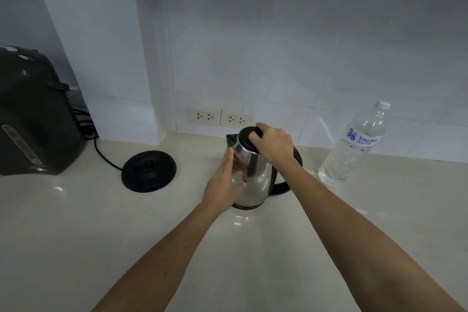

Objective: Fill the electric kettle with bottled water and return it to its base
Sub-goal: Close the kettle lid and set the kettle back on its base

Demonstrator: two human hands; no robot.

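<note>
Nearest, the left hand [222, 185] lies flat, released, against the kettle [255, 172] standing upright on the bench [76, 223]. Right-hand fingers [255, 138] grasp its lid [247, 138] from above. Beyond: base [149, 171] left, capped bottle [354, 147] right.

Both bare forearms reach forward from the lower frame, converging. Left hand [222, 180]: flat, fingers straight and together, palm turned inward to the right. Right hand [272, 144]: higher, knuckles up, fingers curled down in a grip.
</note>
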